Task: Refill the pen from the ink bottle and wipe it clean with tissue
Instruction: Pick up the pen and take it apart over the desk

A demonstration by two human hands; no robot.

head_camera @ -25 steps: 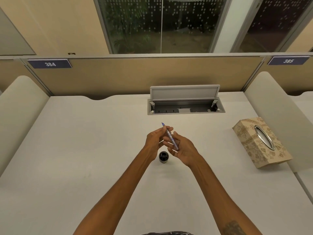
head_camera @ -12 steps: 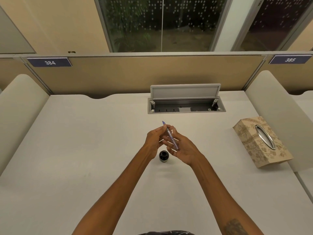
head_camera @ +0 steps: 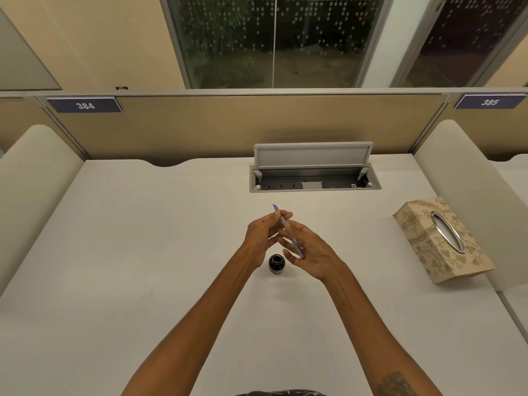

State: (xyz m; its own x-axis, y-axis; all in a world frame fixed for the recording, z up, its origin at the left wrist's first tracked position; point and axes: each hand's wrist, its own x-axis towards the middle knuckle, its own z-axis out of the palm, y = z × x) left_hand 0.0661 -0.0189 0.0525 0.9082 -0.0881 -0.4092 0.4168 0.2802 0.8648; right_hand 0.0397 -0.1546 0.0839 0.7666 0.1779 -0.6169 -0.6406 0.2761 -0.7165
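Little differs from half a second ago: both hands stay raised over the middle of the table [head_camera: 120, 252], and the pen [head_camera: 287, 231] keeps its slant, nib pointing toward the far edge. The right hand [head_camera: 310, 254] now shows looser, its fingers [head_camera: 288, 254] spread more openly around the lower barrel, while the left hand [head_camera: 263, 234] keeps its pinch just below the nib.

The left grip is closed on the upper part of the pen, fingertips meeting on the barrel near the blue tip. The right grip cradles the lower end; the barrel runs across its palm side with the fingers only partly curled, so whether it truly clamps the pen cannot be told.

The ink bottle [head_camera: 276, 263] stands upright on the table directly under the hands, between the two wrists, its cap off and dark mouth showing. The tissue box [head_camera: 443, 238] lies near the right edge, well apart from the hands.
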